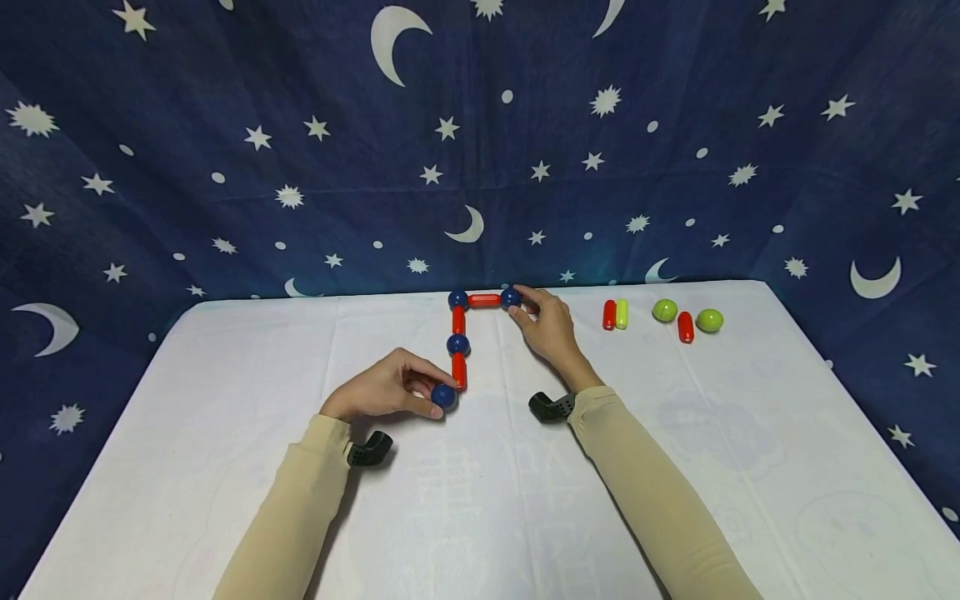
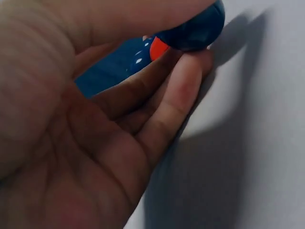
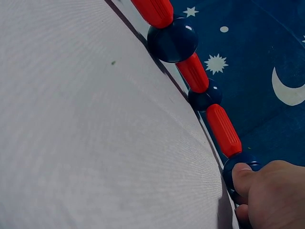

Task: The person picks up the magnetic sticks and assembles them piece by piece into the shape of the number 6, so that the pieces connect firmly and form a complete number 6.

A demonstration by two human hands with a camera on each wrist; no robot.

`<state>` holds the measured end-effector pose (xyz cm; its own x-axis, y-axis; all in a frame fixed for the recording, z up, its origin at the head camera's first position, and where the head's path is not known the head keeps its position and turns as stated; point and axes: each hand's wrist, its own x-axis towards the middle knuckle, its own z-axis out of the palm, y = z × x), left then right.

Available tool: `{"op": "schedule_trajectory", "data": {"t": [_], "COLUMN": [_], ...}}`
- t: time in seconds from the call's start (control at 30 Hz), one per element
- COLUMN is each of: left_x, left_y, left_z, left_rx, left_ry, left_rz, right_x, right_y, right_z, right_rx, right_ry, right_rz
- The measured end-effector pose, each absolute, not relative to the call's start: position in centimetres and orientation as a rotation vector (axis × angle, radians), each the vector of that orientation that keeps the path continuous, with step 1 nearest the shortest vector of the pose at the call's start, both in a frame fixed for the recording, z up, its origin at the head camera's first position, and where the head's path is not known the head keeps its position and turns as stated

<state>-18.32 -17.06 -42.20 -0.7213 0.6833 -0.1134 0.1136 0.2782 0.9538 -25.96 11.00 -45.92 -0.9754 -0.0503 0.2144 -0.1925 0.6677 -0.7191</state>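
Note:
My left hand [image 1: 392,388] pinches a dark blue ball [image 1: 444,397] between thumb and fingers, right by the lower end of a red rod [image 1: 459,372]. That rod runs up to a middle blue ball [image 1: 457,345]. Another red rod [image 1: 458,320] links it to a corner blue ball [image 1: 458,299], and from there a third red rod [image 1: 484,300] goes right. At its right end, my right hand [image 1: 550,331] pinches an end blue ball [image 1: 511,297]; the right wrist view shows the thumb [image 3: 244,179] over that ball. Close up, the left wrist view has the pinched ball [image 2: 202,28] under the thumb.
To the right on the white table [image 1: 675,467] lie a red rod [image 1: 609,315] beside a yellow-green rod [image 1: 622,314], a green ball [image 1: 664,310], another red rod [image 1: 686,327] and a second green ball [image 1: 709,320]. A blue star-and-moon cloth [image 1: 525,133] hangs behind the table.

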Motion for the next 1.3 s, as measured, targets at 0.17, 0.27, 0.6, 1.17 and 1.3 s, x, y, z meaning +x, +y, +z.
{"op": "schedule_trajectory", "data": {"t": [0.17, 0.27, 0.6, 1.17, 1.3], "left_x": [-18.1, -18.0, -17.9, -18.1, -18.4], "left_y": [-16.3, -16.0, -15.2, -15.3, -14.3], "left_z": [-42.0, -41.9, -42.1, -42.3, -43.1], "left_rx": [0.77, 0.812, 0.826, 0.689, 0.483], "left_ry": [2.06, 2.105, 2.214, 2.464, 2.693], "left_rz": [1.434, 1.404, 1.337, 1.557, 1.648], "right_x": [-26.0, -26.0, -26.0, -25.9, -25.9], "right_y": [11.0, 11.0, 11.0, 10.9, 10.9], "right_z": [-46.0, -46.0, -45.9, -45.8, -45.8], "right_rx": [0.199, 0.196, 0.18, 0.188, 0.184], "right_ry": [-2.705, -2.71, -2.716, -2.714, -2.712], "right_rz": [1.195, 1.195, 1.188, 1.18, 1.182]}}
